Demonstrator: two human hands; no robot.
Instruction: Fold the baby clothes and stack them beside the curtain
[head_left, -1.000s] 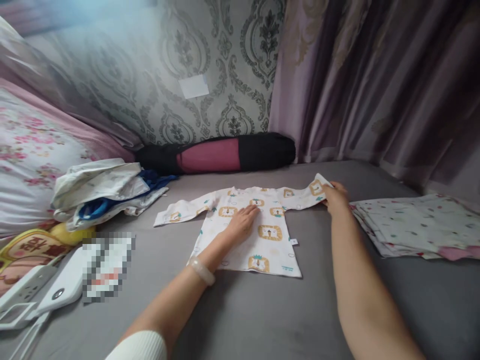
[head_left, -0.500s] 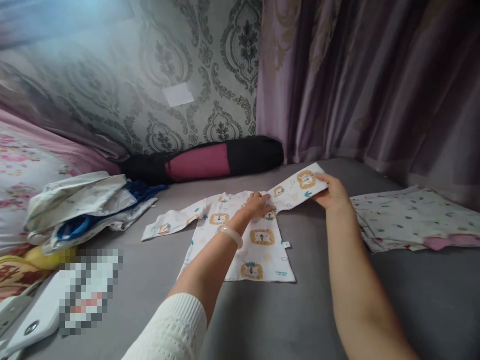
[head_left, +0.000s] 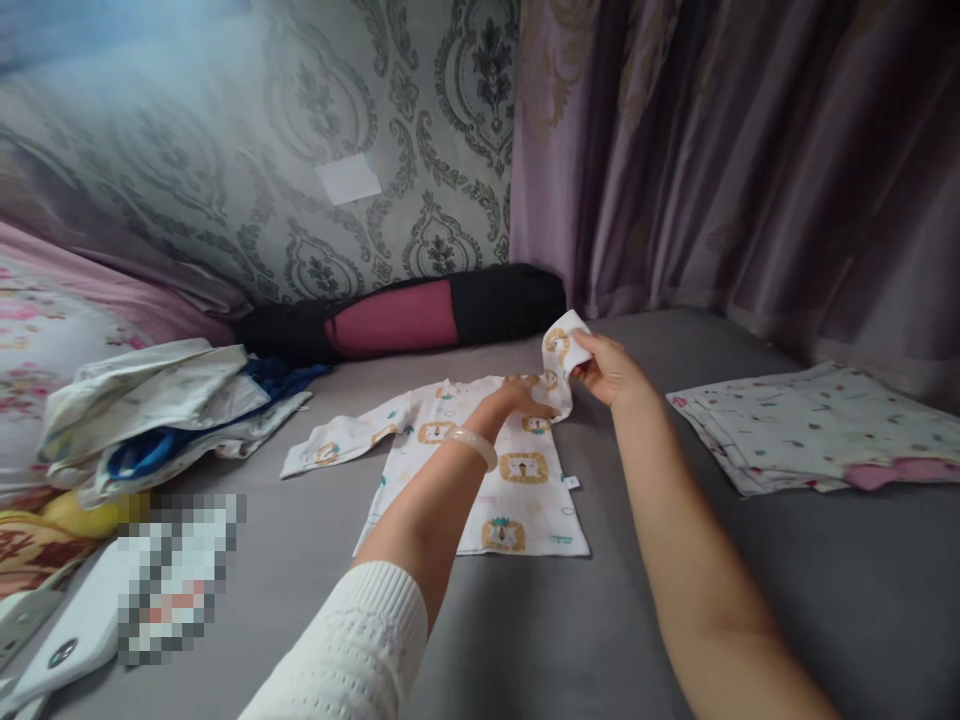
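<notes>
A small white long-sleeved shirt (head_left: 465,500) printed with yellow lions lies spread on a grey sheet (head_left: 360,640). Flat on its right shoulder rests my left hand (head_left: 525,397), fingers stretched out and a pale bangle (head_left: 474,447) on the wrist. My right hand (head_left: 606,368) pinches the cuff end of the shirt's right sleeve (head_left: 559,350), which is raised and bent up from the shoulder. The opposite sleeve (head_left: 345,440) stretches out to the left on the sheet. A small white tag (head_left: 574,483) sticks out at the shirt's right side seam.
Folded dotted clothes (head_left: 810,420) lie at the right. At the left is a heap of clothes (head_left: 165,390) beside a floral pillow (head_left: 45,340), with a white object (head_left: 90,610) in front. A black-and-pink long bag (head_left: 397,318) lies along the wall.
My right hand has moved left with the cuff, so the sleeve that was stretched out to the right is now bent up near the shoulder. My left hand stays on the shirt.
</notes>
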